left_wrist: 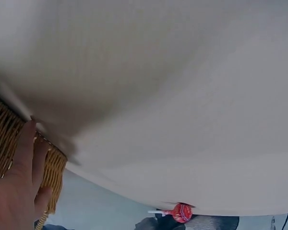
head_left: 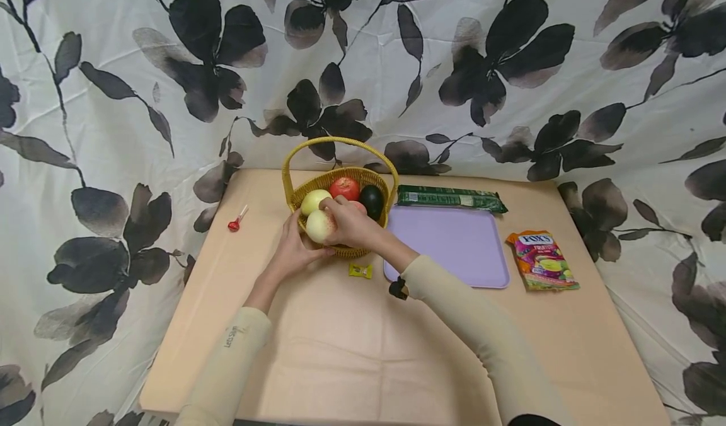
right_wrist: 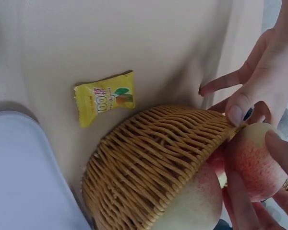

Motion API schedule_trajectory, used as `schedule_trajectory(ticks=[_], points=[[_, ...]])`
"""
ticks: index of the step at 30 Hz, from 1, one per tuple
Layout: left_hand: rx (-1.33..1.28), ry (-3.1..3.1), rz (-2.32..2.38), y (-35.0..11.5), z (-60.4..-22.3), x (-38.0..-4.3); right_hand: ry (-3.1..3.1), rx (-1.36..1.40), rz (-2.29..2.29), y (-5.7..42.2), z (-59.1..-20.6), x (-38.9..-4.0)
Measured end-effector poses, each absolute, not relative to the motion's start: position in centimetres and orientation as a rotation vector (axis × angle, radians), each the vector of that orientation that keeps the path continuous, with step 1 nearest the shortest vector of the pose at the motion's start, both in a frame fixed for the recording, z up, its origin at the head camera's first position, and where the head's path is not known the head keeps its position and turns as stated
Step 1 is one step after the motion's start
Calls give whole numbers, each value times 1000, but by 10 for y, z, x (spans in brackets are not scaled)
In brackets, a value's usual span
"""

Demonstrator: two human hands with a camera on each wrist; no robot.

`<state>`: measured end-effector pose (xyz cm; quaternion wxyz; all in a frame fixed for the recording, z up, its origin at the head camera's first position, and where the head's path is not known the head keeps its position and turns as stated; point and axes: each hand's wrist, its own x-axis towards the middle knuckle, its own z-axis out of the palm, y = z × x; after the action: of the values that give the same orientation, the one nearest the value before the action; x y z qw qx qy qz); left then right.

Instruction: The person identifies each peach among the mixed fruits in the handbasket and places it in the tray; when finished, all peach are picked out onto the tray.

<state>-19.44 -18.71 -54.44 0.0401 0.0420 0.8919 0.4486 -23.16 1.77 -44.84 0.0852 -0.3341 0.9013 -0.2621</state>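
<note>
My right hand point(head_left: 348, 221) grips a pale peach with a red blush point(right_wrist: 257, 163) at the near left rim of the yellow wicker basket point(right_wrist: 149, 158). My left hand point(head_left: 295, 249) holds the basket's left side, thumb at the rim and fingers along the outer wall point(left_wrist: 53, 177). Inside the basket lie a yellow-green round fruit point(head_left: 314, 202), a red round fruit point(head_left: 344, 188) and a dark avocado-like fruit point(head_left: 371, 200). Another peach point(right_wrist: 194, 203) shows inside near the rim, partly hidden by my right hand in the head view.
A small yellow wrapped candy point(head_left: 360, 270) lies before the basket. To the right are a lilac tray point(head_left: 454, 249), a long green packet point(head_left: 450, 198) and a colourful Fox's candy bag point(head_left: 542, 260). A red lollipop point(head_left: 237, 219) lies near the table's left edge.
</note>
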Motion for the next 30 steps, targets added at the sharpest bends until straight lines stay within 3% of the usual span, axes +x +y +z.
schedule_trajectory(ticks=[13,23,30], points=[[142,2705,1440,-187,-545,-199,2648,-1033,-763,37,-421,-231],[108,2680,1481,-187,-543,-201,2531,-972,-489,87,-371,-231],[108,2674,1488,-186,-543,-201,2435,-856,-302,121,-371,-229]])
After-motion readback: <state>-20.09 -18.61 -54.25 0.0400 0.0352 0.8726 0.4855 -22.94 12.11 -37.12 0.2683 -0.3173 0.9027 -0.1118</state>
